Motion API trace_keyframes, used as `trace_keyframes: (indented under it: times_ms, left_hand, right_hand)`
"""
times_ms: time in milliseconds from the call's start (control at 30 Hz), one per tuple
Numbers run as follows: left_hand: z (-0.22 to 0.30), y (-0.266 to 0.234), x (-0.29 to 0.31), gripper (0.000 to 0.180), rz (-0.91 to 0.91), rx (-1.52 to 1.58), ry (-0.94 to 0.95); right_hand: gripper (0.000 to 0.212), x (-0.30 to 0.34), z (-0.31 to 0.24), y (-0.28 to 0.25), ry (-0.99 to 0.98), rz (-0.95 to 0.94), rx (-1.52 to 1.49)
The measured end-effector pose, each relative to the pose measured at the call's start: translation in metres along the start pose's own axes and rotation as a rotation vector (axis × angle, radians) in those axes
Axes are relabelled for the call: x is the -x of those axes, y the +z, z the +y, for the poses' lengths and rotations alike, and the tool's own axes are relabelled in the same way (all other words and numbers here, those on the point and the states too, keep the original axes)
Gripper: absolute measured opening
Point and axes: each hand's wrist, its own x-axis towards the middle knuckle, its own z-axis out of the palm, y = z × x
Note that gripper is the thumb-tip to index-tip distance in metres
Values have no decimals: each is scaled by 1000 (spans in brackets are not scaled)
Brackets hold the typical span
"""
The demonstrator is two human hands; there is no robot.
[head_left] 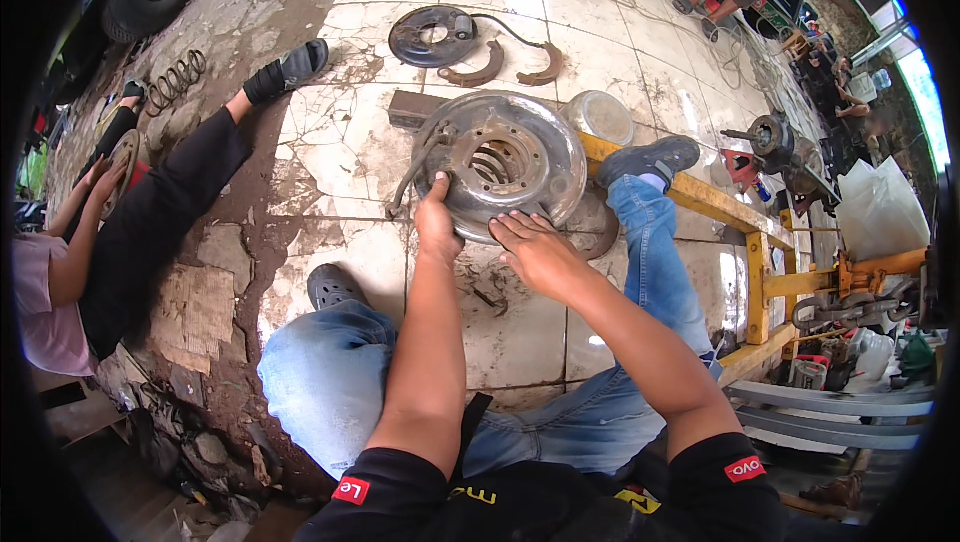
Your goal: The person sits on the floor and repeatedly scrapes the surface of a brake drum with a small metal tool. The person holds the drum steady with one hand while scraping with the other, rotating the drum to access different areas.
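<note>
In front of me a round, dark metal brake backing plate [560, 157] is tilted up off the tiles, with a ring of bolt holes around its centre opening. Part of a coil spring [490, 164] shows through that opening. My left hand [436, 222] grips the plate's lower left edge, thumb on the face and other fingers hidden behind. Stretched out along the lower right of the face lie the fingers of my right hand [535, 247]. A dark hose [412, 177] hangs down the plate's left side. Beneath the right hand, a curved rusty part [603, 232] is partly covered.
Farther off lie another backing plate [420, 37] and two brake shoes [478, 67], [545, 64]. A round tin [600, 117] stands beside a yellow metal frame [715, 204]. At left, a seated person [160, 212] holds a disc; a loose coil spring [175, 82] lies beyond.
</note>
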Motion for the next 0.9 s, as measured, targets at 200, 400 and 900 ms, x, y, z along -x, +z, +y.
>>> trace_keyframes:
  times_ms: [200,400,900]
  left_hand:
    - [9,8,13,54,-156,101,-103]
    - [-8,7,3,59,115,-2,40]
    - [-37,-14,24,56,144,-42,196]
  right_hand:
    - [56,-2,-2,-10,70,-121,-61]
    - [71,1,-15,-10,144,-68,84]
    - [70,27,-15,2,98,-38,149]
